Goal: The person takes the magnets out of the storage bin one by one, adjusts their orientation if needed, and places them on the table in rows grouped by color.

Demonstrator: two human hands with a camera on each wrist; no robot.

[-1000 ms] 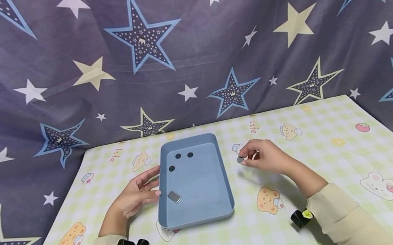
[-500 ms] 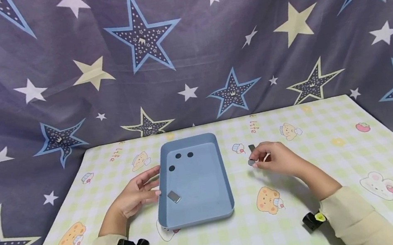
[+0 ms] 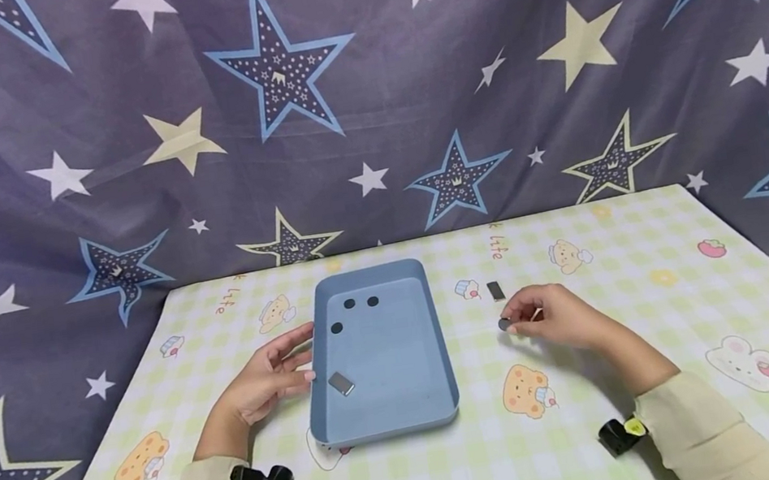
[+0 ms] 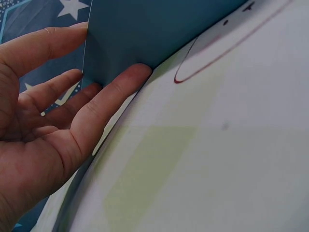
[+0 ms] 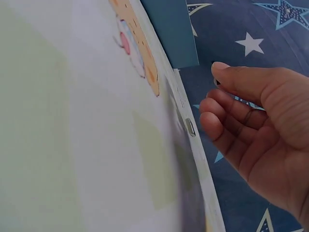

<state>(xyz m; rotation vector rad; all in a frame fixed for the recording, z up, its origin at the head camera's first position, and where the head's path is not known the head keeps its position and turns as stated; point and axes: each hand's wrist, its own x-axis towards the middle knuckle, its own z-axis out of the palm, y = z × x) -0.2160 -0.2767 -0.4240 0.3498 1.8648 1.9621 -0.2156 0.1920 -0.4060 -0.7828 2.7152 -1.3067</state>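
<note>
In the head view, my right hand (image 3: 554,317) pinches a small dark round disc (image 3: 504,324) between thumb and fingertips, just above the cloth. The right wrist view shows only a sliver of that disc behind the thumb. A flat dark rectangular piece (image 3: 496,291) lies on the cloth beyond the right fingers. My left hand (image 3: 264,380) touches the left wall of a blue-grey tray (image 3: 403,369) with fairly straight fingers. Inside the tray lie three black discs (image 3: 349,304) near the far left corner and a grey rectangular piece (image 3: 341,383) nearer the left hand.
A checked green and white cloth (image 3: 462,475) with printed cartoon animals covers the table. Behind it hangs a dark curtain (image 3: 366,111) patterned with stars. Each wrist carries a small black camera, such as the one on the right (image 3: 619,437).
My right hand has moved right and nearer to me with the disc, whose face now looks darker. The rectangular piece on the cloth has come into view. My left hand and the tray stay put.
</note>
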